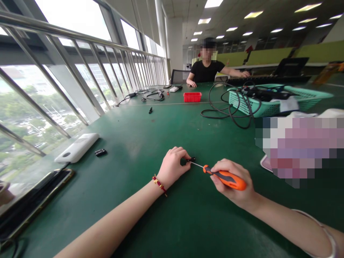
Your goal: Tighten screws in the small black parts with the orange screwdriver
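Observation:
Over the green table [129,200], my left hand [174,163] is closed on a small black part [191,159], pinched between thumb and fingers. Most of that part is hidden, so its exact kind does not show. In my right hand [236,179] is a screwdriver [228,180] with an orange and grey handle, its fingers wrapped round the grip. The thin metal shaft points left, and its tip meets or nearly touches the black part. A red beaded bracelet circles my left wrist.
At left lie a black piece [100,152], a white power bank [77,147] and a phone [37,200]. Farther off are a small black part [150,110], a red bin [192,97], cables [153,95] and a teal basket [268,108]. Another person [206,70] sits across the table.

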Available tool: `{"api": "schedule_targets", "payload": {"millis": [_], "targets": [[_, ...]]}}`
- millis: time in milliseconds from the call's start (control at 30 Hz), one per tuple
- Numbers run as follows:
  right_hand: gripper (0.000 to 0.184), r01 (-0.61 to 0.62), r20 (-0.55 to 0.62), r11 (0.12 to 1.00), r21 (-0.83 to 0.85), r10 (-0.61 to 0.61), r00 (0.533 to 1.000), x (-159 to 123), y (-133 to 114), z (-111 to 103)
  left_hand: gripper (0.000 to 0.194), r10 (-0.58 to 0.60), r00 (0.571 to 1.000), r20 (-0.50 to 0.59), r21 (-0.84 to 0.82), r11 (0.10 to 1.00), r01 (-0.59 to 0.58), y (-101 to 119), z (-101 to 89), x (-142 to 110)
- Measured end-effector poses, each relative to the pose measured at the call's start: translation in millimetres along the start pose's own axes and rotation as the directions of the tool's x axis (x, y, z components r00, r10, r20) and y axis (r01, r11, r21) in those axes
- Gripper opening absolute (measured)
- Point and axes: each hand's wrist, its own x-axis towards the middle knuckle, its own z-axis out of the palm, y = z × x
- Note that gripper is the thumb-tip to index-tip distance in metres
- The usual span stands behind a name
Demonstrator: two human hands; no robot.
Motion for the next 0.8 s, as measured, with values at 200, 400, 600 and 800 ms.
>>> {"api": "schedule_targets", "payload": {"millis": [200, 400, 600, 800], "targets": [[0.011, 0.01, -0.017, 1.0, -0.002, -0.01, 1.0, 1.7, -0.8, -0.4, 0.004, 0.009, 1.0, 0.004, 0.001, 1.0, -0.009, 0.4, -0.5, -0.1], [0.01, 0.006, -0.009, 1.0, -0.03, -0.006, 1.0, 1.4, -0.5, 0.2, 0.004, 0.026, 1.0, 0.01, 0.029, 0.999, -0.026, 1.1, -0.6, -0.6], [0.006, 0.034, -0.034, 0.999, -0.027, -0.035, 0.999, 1.0, -3.6, 0.1, 0.005, 0.054, 0.998, 0.026, 0.08, 0.995, -0.056, 4.5, -3.4, -1.6], [0.038, 0.052, -0.171, 0.998, 0.04, -0.044, 0.984, -7.4, 0.5, 8.2, 0.005, 0.068, 0.997, 0.028, 0.107, 0.992, -0.07, 4.0, -2.5, -1.9]]}}
